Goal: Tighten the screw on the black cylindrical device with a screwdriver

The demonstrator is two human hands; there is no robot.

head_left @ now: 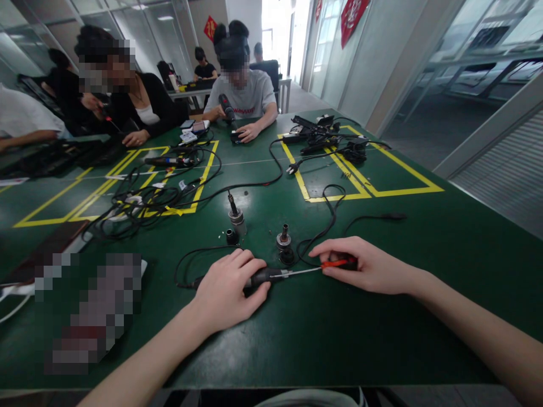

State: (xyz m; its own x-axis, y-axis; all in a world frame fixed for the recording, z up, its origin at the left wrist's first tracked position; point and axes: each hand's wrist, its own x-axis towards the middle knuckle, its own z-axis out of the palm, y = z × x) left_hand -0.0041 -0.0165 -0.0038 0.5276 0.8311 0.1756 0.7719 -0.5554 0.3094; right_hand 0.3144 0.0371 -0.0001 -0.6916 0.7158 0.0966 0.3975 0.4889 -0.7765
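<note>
My left hand (231, 285) is closed around a black corded tool with a slim round body (265, 275), pressed down on the green table. A screwdriver with a red and black handle (337, 264) is gripped in my right hand (367, 263). Its thin metal shaft points left and lies against or over the front end of the black tool; I cannot tell which. Just beyond my hands, a metal cylindrical part (236, 220) stands upright, with a small black ring-shaped piece (231, 237) beside it. Another metal part (284, 237) stands close to a black round cap (287, 256).
Tangled black cables (139, 203) spread over the left. More cables and black devices (318, 133) lie by yellow tape rectangles (407, 192). A blurred-out object (102, 311) is at near left. Across the table, a person (241, 85) holds a black power tool (226, 107); others sit left.
</note>
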